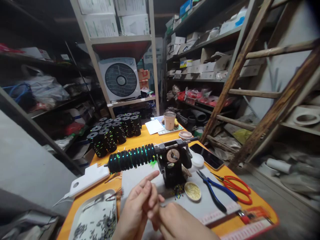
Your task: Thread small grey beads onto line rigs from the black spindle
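My left hand (pixel 140 199) is low in the centre, index finger stretched towards the black winding device (pixel 172 171). Its thumb presses against the other fingers. Touching it from the right, my right hand (pixel 178 218) is curled, its fingertips mostly hidden. Whatever the two hands pinch between them is too small to make out. From the device a rod sticks out leftward, carrying a row of black ribbed pieces (pixel 132 158) with green and blue shiny bits. In front of the device lie loose coloured beads (pixel 178 191) and a small dish of pale yellow beads (pixel 192 191).
Blue-handled pliers (pixel 212 190), red-handled scissors (pixel 236 188) and a phone (pixel 207 156) lie right. Left are a white power strip (pixel 88 180) and a tray (pixel 81 213) of small dark pieces. Several black spools (pixel 117 130) and a cup (pixel 169 120) stand behind; a wooden ladder (pixel 230 83) leans right.
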